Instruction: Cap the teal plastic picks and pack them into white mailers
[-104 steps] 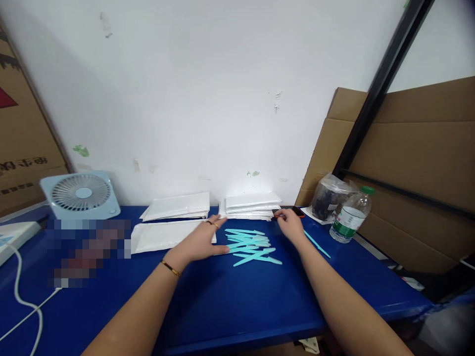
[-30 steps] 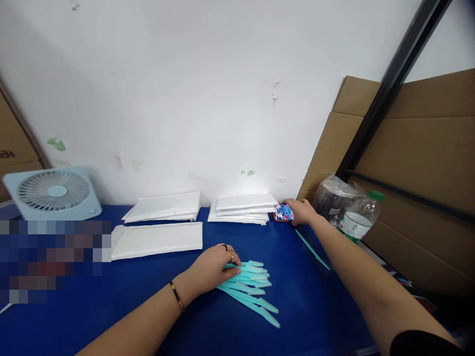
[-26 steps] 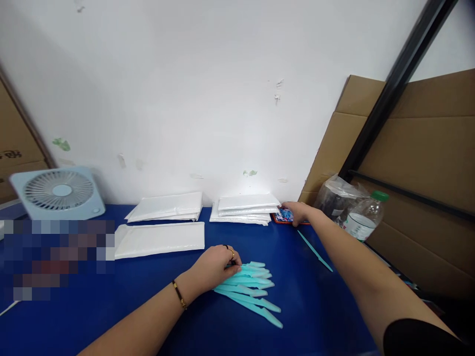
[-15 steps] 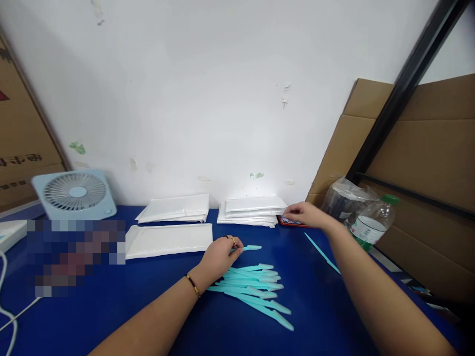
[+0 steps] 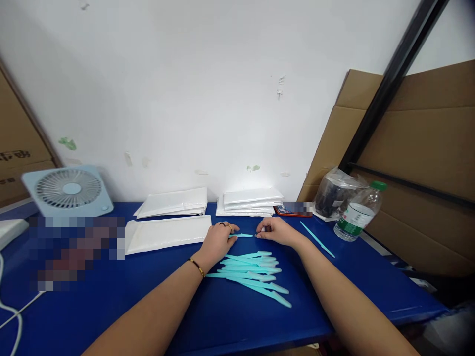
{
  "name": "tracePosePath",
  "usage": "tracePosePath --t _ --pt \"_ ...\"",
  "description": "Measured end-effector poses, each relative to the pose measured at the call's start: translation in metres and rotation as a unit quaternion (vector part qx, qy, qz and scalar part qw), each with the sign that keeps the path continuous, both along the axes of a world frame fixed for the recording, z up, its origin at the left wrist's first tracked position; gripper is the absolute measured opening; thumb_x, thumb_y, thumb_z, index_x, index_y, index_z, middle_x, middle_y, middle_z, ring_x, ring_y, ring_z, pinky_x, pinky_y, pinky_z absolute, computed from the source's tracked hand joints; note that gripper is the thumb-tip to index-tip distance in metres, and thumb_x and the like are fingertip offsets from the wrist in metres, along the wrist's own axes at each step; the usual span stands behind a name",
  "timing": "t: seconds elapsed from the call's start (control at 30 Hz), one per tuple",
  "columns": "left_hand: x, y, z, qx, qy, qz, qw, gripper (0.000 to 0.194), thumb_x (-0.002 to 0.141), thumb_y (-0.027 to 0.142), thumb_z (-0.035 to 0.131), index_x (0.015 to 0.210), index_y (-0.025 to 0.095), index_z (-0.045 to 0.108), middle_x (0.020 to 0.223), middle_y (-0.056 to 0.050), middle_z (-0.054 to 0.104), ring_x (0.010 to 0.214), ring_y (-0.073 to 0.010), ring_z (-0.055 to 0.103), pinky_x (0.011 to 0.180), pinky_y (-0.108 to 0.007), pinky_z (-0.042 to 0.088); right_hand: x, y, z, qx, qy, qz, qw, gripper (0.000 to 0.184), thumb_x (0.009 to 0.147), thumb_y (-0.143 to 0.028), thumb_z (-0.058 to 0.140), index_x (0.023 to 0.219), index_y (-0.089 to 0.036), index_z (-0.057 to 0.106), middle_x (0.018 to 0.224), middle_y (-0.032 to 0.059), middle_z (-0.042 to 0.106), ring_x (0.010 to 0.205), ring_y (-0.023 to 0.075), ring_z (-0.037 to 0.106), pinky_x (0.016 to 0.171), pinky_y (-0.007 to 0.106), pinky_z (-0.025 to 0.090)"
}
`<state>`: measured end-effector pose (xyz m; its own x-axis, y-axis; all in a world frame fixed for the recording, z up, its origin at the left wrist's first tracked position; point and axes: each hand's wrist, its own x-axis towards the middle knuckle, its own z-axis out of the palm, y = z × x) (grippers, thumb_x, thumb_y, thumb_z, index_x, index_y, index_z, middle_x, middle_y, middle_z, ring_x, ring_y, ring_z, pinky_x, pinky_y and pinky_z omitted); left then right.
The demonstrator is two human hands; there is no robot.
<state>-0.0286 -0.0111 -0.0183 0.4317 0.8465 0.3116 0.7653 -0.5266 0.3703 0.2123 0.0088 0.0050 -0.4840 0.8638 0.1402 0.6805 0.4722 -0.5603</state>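
My left hand is closed in a pinch on a turquoise eyebrow razor, its blade end pointing right. Just across from that tip, my right hand has its fingertips drawn together; a small pale bit shows at them, too small to name. Below both hands lies a loose fan of several turquoise eyebrow razors, blade ends to the right. One more turquoise razor rests apart, right of my right forearm. A flat white padded envelope lies just left of my left hand.
Two stacks of white padded envelopes stand along the wall. Beside the right stack is a red-edged phone. A bottle and a plastic-wrapped dark item stand right. A blue fan and white cable are left.
My right hand has moved from beside the phone, leftward and nearer, to the tip of the razor in my left hand. The left hand keeps its pinch. The view has shifted slightly.
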Motion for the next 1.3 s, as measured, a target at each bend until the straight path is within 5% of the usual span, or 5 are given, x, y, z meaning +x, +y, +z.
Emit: tracePosePath --t 0.33,0.67,0.93,1.07,1.3 --pt "0.005 -0.016 0.011 -0.084 -0.003 -0.114 0.990 0.021 0.078 0.040 0.054 0.078 0.023 0.066 0.077 0.002 0.064 0.074 -0.0133 0.057 0.065 -0.022 0.039 -0.001 -0.021 0.003 -0.063 -0.064 0.101 0.991 0.023 0.069 -0.038 0.066 0.078 -0.017 0.065 0.078 0.0011 0.054 0.064 0.0107 0.050 0.056 0.021 0.040" --pt "0.005 -0.013 0.012 -0.116 0.011 -0.057 0.992 0.025 0.080 0.040 0.050 0.077 0.021 0.066 0.075 0.001 0.067 0.064 -0.0126 0.058 0.054 -0.022 0.036 -0.003 -0.016 0.005 0.000 -0.022 0.081 0.996 0.018 0.074 -0.035 0.062 0.076 -0.017 0.062 0.078 0.0020 0.056 0.066 0.0118 0.050 0.058 0.022 0.038" --pt "-0.008 -0.009 0.023 0.007 0.057 0.032 0.998 0.019 0.078 0.036 0.054 0.082 0.023 0.066 0.083 -0.002 0.065 0.079 -0.0179 0.057 0.067 -0.027 0.038 0.014 -0.006 0.004 0.006 -0.014 -0.011 1.000 0.022 0.069 -0.037 0.066 0.077 -0.016 0.064 0.073 0.0013 0.055 0.064 0.0123 0.048 0.057 0.023 0.037" --pt "-0.007 -0.018 0.027 -0.027 0.054 -0.004 0.998 0.031 0.070 0.050 0.059 0.082 0.023 0.066 0.084 -0.002 0.063 0.078 -0.0172 0.057 0.064 -0.025 0.039 0.002 -0.013 0.005 0.023 0.000 0.050 0.999 0.020 0.074 -0.036 0.062 0.082 -0.018 0.065 0.080 0.0031 0.057 0.069 0.0132 0.051 0.062 0.024 0.040" --pt "0.002 -0.020 0.020 -0.074 0.082 -0.027 0.994 0.012 0.071 0.034 0.062 0.067 0.023 0.065 0.072 0.002 0.064 0.067 -0.0144 0.057 0.058 -0.024 0.036 -0.012 -0.016 -0.001 -0.008 -0.040 0.096 0.995 0.019 0.070 -0.036 0.067 0.076 -0.018 0.064 0.079 0.0015 0.055 0.065 0.0115 0.051 0.057 0.022 0.039"
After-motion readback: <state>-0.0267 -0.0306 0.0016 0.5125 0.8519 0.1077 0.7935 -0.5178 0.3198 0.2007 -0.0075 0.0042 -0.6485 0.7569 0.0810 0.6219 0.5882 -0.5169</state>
